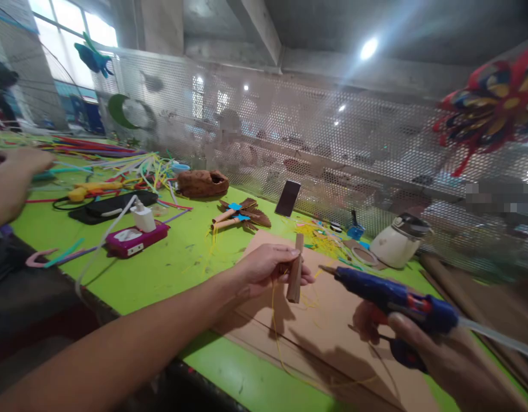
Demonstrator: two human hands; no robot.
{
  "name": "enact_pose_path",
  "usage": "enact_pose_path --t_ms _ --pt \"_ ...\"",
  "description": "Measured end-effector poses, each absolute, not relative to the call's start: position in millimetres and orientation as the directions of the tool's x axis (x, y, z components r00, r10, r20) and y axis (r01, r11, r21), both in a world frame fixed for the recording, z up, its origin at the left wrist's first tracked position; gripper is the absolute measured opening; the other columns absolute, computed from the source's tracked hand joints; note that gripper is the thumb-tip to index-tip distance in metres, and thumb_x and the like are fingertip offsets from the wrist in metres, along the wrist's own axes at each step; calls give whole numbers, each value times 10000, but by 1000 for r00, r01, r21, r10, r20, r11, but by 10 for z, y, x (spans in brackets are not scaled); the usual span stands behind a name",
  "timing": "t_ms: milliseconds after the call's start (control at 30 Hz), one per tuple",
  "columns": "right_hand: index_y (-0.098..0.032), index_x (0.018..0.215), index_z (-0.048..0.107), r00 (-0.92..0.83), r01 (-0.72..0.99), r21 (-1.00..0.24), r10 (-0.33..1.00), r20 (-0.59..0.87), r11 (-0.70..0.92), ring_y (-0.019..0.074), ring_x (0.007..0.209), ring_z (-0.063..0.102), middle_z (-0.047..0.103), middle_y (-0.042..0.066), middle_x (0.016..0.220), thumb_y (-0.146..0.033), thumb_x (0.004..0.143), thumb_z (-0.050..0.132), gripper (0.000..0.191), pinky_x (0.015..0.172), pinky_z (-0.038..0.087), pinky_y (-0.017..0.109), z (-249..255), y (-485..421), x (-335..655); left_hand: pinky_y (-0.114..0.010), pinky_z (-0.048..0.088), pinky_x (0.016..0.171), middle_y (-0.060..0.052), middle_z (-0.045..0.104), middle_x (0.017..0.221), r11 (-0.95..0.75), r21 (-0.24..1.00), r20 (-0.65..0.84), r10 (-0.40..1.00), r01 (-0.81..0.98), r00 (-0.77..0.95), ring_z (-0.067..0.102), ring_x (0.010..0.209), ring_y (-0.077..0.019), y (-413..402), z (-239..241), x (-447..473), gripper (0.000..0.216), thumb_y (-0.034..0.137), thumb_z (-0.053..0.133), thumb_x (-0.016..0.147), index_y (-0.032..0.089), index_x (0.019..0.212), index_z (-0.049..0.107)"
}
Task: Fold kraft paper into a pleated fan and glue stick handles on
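My left hand (pixel 270 264) pinches a short brown folded strip (pixel 295 277), held upright above the cardboard sheet (pixel 332 326). A thin yellow string (pixel 276 329) hangs beneath that hand and loops over the cardboard. My right hand (pixel 412 337) is wrapped around the handle of a blue glue gun (pixel 392 292), with a clear glue stick (pixel 495 335) coming out of its back. The gun's nozzle points left at the brown strip, a small gap apart from it.
Brown feather-like pieces with blue bands (pixel 242 214) lie beyond my left hand, near a phone (pixel 288 197). A purple power strip (pixel 137 236) with a white plug stands left. A white kettle-like container (pixel 399 240) is back right. Another person's arm (pixel 10 177) reaches in at left.
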State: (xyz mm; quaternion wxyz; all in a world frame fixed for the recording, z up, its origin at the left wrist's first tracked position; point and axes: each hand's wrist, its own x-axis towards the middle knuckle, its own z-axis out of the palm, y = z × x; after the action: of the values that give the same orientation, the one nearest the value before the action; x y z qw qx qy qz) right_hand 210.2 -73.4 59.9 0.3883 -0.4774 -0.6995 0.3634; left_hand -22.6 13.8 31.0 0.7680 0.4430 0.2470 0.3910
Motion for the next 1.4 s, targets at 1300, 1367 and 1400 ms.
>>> enact_pose_path --t_ms 1300,1367,1400 --pt "-210 568 584 -225 666 -692 959 170 279 127 465 454 544 -4 513 -434 677 661 261 407 361 211 431 -801 2102 -198 383 532 -75 661 704 376 912 -165 702 -164 693 546 552 -95 86 217 -119 169 252 609 769 109 680 626" --pt "-210 541 572 -219 660 -699 961 170 274 125 463 447 530 -8 500 -428 668 669 270 403 353 210 433 -791 2112 -207 395 546 -63 648 680 383 910 -169 697 -162 697 546 536 -94 84 218 -117 163 236 600 771 107 673 622" --pt "-211 541 577 -205 660 -702 964 171 265 126 467 449 531 -7 500 -424 665 672 265 406 355 211 436 -785 2115 -214 404 555 -57 642 671 389 907 -169 691 -165 702 555 533 -98 85 213 -116 161 235 602 767 108 671 619"
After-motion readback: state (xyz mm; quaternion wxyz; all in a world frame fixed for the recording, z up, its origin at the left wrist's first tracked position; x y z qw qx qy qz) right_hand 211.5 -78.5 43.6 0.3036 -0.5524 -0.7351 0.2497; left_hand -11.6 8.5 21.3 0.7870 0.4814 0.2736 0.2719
